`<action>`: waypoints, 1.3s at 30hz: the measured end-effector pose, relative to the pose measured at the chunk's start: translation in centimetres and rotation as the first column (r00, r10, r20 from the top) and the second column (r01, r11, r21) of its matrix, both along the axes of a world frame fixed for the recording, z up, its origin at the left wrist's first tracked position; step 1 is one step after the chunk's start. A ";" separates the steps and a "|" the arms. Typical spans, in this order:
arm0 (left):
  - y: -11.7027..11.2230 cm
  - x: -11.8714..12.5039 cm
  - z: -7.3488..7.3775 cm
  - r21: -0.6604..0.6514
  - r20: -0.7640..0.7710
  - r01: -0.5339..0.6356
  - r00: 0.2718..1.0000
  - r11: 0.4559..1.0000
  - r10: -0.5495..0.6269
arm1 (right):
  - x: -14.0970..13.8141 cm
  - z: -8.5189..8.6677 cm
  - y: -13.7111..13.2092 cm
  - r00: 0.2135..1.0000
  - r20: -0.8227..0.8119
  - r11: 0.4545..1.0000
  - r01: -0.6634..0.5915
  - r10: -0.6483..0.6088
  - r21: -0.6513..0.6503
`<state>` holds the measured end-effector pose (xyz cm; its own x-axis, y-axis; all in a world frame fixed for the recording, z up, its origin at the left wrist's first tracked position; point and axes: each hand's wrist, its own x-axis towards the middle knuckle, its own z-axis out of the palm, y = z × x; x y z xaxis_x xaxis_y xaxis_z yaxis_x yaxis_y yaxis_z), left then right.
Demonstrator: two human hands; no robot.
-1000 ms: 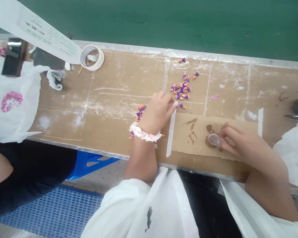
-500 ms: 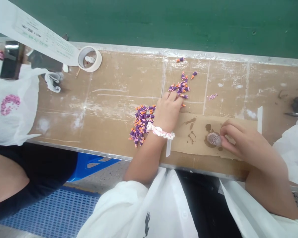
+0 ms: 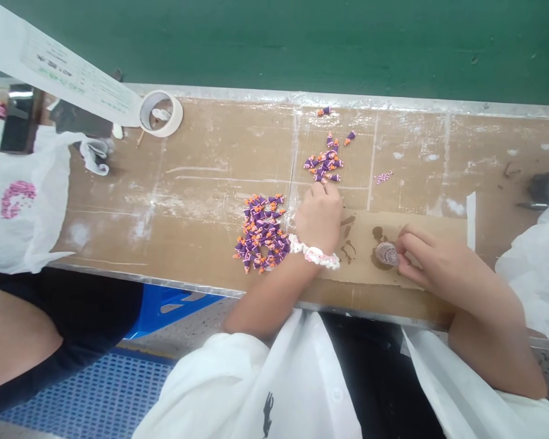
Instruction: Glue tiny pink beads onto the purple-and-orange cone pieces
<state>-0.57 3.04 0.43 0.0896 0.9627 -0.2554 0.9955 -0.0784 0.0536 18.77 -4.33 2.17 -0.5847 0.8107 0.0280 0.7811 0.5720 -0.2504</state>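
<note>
My left hand (image 3: 319, 214), a pink-white scrunchie at its wrist, lies curled on the brown bench with its fingertips just below a small cluster of purple-and-orange pieces (image 3: 326, 162). What its fingers grip, if anything, is hidden. A bigger pile of the same pieces (image 3: 260, 231) lies just left of that wrist. My right hand (image 3: 427, 259) pinches a small clear round container (image 3: 387, 253) standing on a stained cardboard sheet (image 3: 361, 268).
A roll of white tape (image 3: 161, 113) and a paper strip (image 3: 59, 67) lie at the far left. White plastic bags sit at the left (image 3: 18, 195) and right (image 3: 537, 274) ends. Another person's leg (image 3: 18, 341) shows lower left. A green wall (image 3: 302, 42) backs the bench.
My left hand slid right and nearer, from over the big pile to below the small cluster, uncovering the pile. My right hand kept hold of the clear container.
</note>
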 end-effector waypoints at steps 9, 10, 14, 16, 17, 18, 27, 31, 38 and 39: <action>0.9 -1.5 -1.2 0.067 0.227 -0.042 0.973 0.997 0.026 | -0.6 0.2 0.2 0.999 0.039 0.999 -0.008 0.007 0.044; 1.0 -1.9 -1.4 0.070 0.334 -0.062 0.942 0.996 0.035 | -0.6 0.1 0.2 0.999 0.036 0.999 -0.008 0.006 0.053; 1.5 -2.9 -1.7 -0.146 0.861 -0.096 0.477 0.985 0.174 | -0.5 0.0 0.3 1.000 0.020 0.998 -0.015 0.013 0.061; 1.3 -2.9 -1.4 -0.355 0.927 0.022 0.139 0.935 0.348 | -0.5 0.2 0.4 1.000 -0.017 0.999 -0.020 0.021 0.042; 1.1 -2.8 -1.2 -0.432 0.901 0.097 0.008 0.897 0.433 | -0.4 0.4 0.4 0.998 -0.056 0.999 -0.016 0.017 0.031; 0.8 -2.5 -1.0 -0.485 0.859 0.161 -0.096 0.860 0.502 | -0.4 0.6 0.4 0.994 -0.112 1.000 -0.006 0.007 0.017; -2.2 0.0 0.2 -0.661 0.438 0.571 -0.233 0.486 0.868 | -1.9 0.5 -0.1 0.811 -0.562 0.970 0.236 -0.165 0.056; -3.3 0.4 -0.2 -0.581 0.488 0.602 -0.282 0.548 0.826 | -2.6 0.0 -0.3 0.838 -0.524 0.947 0.276 -0.152 0.166; -4.3 0.5 -0.6 -0.468 0.527 0.696 -0.274 0.544 0.804 | -2.9 0.5 -0.4 0.850 -0.505 0.930 0.294 -0.149 0.222; -4.3 0.5 -0.6 -0.465 0.527 0.701 -0.272 0.541 0.805 | -2.9 0.4 -0.4 0.849 -0.508 0.931 0.290 -0.144 0.222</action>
<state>-0.11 -1.28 -0.20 0.8188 0.5309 -0.2184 -0.3612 0.7721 0.5230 15.87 -4.74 2.61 -0.2492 0.8295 0.4998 0.7189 0.5043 -0.4784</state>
